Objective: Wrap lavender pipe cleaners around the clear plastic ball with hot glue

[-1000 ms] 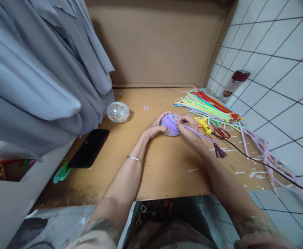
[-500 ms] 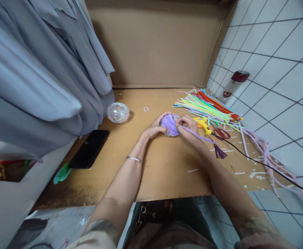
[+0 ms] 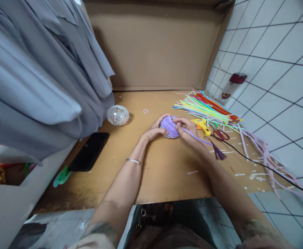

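Observation:
A clear ball partly covered in rows of purple pipe cleaner sits between my hands over the middle of the table. My left hand curls round its left side, thumb in front and fingers behind. On the right side, my right hand presses a purple pipe cleaner against the ball with thumb and fingers. The loose tail of that pipe cleaner runs out below the right hand toward a dark purple tassel. The ball's far side is hidden.
A second clear ball and a black phone lie left. Colourful pipe cleaners, a yellow glue gun with black cord, red-handled scissors and a bottle are right. A grey curtain hangs left.
My right fingers have shifted from a tight pinch to lying farther over the top of the ball. The left hand keeps its hold, and the view has tilted slightly.

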`<state>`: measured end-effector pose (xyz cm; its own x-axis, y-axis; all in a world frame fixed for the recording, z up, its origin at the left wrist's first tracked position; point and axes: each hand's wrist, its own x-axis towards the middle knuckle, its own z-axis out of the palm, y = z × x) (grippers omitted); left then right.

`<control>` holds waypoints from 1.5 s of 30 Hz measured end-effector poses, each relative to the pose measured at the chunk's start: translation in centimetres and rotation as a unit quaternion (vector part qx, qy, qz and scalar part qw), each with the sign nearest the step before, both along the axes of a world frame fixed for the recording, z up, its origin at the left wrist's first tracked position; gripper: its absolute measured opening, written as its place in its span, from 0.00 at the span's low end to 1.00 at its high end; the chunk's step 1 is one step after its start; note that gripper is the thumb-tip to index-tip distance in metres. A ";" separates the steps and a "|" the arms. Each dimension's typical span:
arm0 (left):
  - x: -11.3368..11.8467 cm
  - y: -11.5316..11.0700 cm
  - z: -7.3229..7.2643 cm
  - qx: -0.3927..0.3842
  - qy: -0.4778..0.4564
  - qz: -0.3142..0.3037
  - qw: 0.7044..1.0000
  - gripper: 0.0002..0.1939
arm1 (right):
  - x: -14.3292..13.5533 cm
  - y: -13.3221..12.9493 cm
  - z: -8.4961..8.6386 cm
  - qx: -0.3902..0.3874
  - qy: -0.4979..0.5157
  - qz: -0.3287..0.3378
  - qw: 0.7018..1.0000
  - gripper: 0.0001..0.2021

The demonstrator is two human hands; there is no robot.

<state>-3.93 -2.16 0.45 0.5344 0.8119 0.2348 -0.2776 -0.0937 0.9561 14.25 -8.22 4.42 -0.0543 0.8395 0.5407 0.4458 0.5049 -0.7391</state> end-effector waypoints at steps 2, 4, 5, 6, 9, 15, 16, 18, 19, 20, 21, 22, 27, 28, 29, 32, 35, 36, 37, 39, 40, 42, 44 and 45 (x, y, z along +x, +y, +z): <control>0.0 0.0 0.1 0.001 0.002 0.004 1.000 0.43 | 0.1 0.0 -0.1 -0.001 -0.006 0.002 1.000 0.12; 0.0 -0.1 0.1 0.002 0.005 0.007 1.000 0.43 | 0.1 0.1 -0.1 -0.003 -0.001 -0.002 1.000 0.12; 0.0 -0.1 0.2 0.003 0.007 0.008 1.000 0.43 | 0.1 0.1 -0.1 -0.005 0.005 -0.006 1.000 0.12; 0.0 -0.2 0.2 0.005 0.010 0.008 1.000 0.43 | 0.1 0.1 -0.2 -0.007 0.011 -0.009 1.000 0.12; 0.0 -0.2 0.2 0.011 0.018 0.009 1.000 0.42 | 0.1 0.1 -0.1 -0.015 0.018 -0.007 1.000 0.11; 0.1 0.1 0.0 0.058 0.028 0.028 0.998 0.40 | 0.1 0.0 0.2 -0.005 0.006 -0.007 1.000 0.09; 0.1 0.2 -0.1 0.070 0.032 0.034 0.996 0.39 | 0.1 0.1 0.2 0.000 0.003 -0.007 1.000 0.09; 0.1 0.4 -0.1 0.091 0.040 0.048 0.994 0.39 | 0.2 0.1 0.1 0.010 -0.001 -0.010 1.000 0.09; 0.1 0.5 -0.1 0.099 0.046 0.053 0.993 0.39 | 0.2 0.2 0.0 0.014 0.000 -0.013 1.000 0.09; 0.1 0.5 -0.1 0.106 0.052 0.057 0.991 0.39 | 0.2 0.2 -0.1 0.016 0.002 -0.015 1.000 0.09; 0.1 0.5 -0.1 0.113 0.058 0.062 0.990 0.38 | 0.2 0.3 -0.2 0.016 0.004 -0.016 1.000 0.10; 0.1 0.5 -0.1 0.119 0.064 0.068 0.988 0.38 | 0.3 0.4 -0.3 0.016 0.005 -0.015 1.000 0.10; 0.0 0.2 0.3 0.139 0.082 0.081 0.984 0.38 | 0.5 0.6 -0.4 0.016 -0.004 -0.009 1.000 0.09; 0.0 0.1 0.3 0.137 0.085 0.079 0.984 0.38 | 0.5 0.6 -0.4 0.018 -0.006 -0.010 1.000 0.09; 0.0 0.1 0.4 0.135 0.088 0.078 0.984 0.38 | 0.5 0.6 -0.4 0.020 -0.007 -0.010 1.000 0.09; 0.1 0.0 0.4 0.134 0.096 0.085 0.983 0.38 | 0.5 0.6 -0.4 0.023 -0.001 -0.014 1.000 0.09; 0.1 -0.1 0.3 0.143 0.102 0.094 0.980 0.38 | 0.5 0.6 -0.5 0.020 0.007 -0.014 1.000 0.10; 0.2 -0.1 0.3 0.146 0.102 0.098 0.979 0.37 | 0.5 0.6 -0.5 0.020 0.006 -0.013 1.000 0.10; 0.2 -0.2 0.3 0.150 0.103 0.103 0.978 0.37 | 0.6 0.7 -0.5 0.020 0.004 -0.012 1.000 0.10; 0.2 -0.2 0.3 0.160 0.104 0.114 0.975 0.35 | 0.6 0.7 -0.5 0.022 0.002 -0.011 1.000 0.10; 0.3 -0.3 0.3 0.166 0.105 0.119 0.973 0.35 | 0.6 0.7 -0.5 0.022 0.002 -0.010 1.000 0.10; 0.3 -0.4 0.4 0.177 0.107 0.126 0.970 0.33 | 0.6 0.7 -0.5 0.021 0.003 -0.012 1.000 0.10; 0.3 -0.6 0.6 0.184 0.109 0.130 0.968 0.33 | 0.5 0.7 -0.4 0.018 0.003 -0.016 1.000 0.10; 0.3 -0.7 0.7 0.186 0.109 0.132 0.968 0.32 | 0.5 0.6 -0.3 0.015 0.001 -0.017 1.000 0.10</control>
<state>-3.63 -2.83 1.12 0.3905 0.8072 0.4426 0.0071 -0.4834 0.8754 14.78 -7.57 4.09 -0.0250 0.8238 0.5664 0.4606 0.5123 -0.7248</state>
